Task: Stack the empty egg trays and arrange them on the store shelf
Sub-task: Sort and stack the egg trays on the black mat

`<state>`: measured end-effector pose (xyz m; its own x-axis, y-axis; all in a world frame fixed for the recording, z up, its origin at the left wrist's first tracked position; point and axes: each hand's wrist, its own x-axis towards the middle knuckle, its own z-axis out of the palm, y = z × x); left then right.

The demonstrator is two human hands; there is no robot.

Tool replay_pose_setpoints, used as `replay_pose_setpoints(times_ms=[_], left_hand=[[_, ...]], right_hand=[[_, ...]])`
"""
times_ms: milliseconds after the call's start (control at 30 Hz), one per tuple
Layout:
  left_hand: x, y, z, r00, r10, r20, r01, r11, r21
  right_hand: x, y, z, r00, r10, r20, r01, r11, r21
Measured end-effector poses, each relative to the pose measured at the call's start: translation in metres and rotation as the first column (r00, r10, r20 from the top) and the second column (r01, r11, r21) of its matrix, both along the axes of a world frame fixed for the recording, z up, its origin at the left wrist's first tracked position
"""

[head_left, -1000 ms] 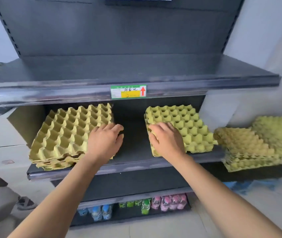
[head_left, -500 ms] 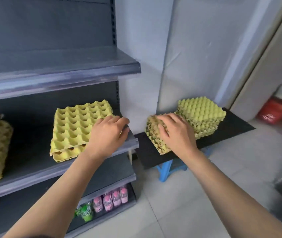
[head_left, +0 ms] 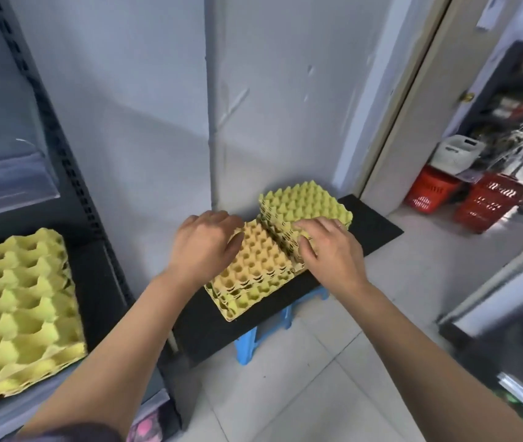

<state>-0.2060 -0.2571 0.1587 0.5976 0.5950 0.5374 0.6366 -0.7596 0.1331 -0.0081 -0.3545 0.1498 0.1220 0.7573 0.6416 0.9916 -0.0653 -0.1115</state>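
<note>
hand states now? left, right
Left grip: curled over the far edge of the orange-tan pulp egg-tray stack; hold cannot be told.
Right grip: curled at its seam with the taller yellow-green pulp egg-tray stack; cannot be told.

The left hand (head_left: 204, 247) covers the far-left corner of the orange egg tray stack (head_left: 254, 269); its fingertips curl out of sight, so a grip cannot be told. The right hand (head_left: 330, 247) hides the near edge of the upturned yellow tray stack (head_left: 305, 205), its hold just as unclear. The shelf's yellow trays (head_left: 14, 314) run off the left edge. The black board (head_left: 209, 320) hides most of the blue stool (head_left: 247, 346). The red baskets (head_left: 489, 202) far right are blurred.
</note>
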Motion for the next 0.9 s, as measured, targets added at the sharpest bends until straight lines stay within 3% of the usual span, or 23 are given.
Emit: replay_pose_setpoints(times_ms=[267, 567, 733, 900], left_hand=[[0.075, 0.073, -0.019, 0.999, 0.018, -0.033, -0.02, 0.996, -0.085], [0.123, 0.111, -0.063, 0.978, 0.192, -0.084, -0.207, 0.952, -0.225], [0.138, 0.115, -0.105, 0.942, 0.314, -0.12, -0.336, 0.867, -0.368], [0.143, 0.135, -0.16, 0.861, 0.431, -0.27, -0.508, 0.71, -0.488]], right_hand=[[0.08, 0.078, -0.02, 0.999, 0.054, 0.008, -0.053, 0.997, -0.056], [0.151, 0.164, -0.061, 0.952, 0.302, -0.045, -0.305, 0.933, -0.19], [0.171, 0.199, -0.097, 0.899, 0.431, -0.081, -0.429, 0.828, -0.361], [0.175, 0.231, -0.161, 0.911, 0.352, -0.213, -0.406, 0.684, -0.605]])
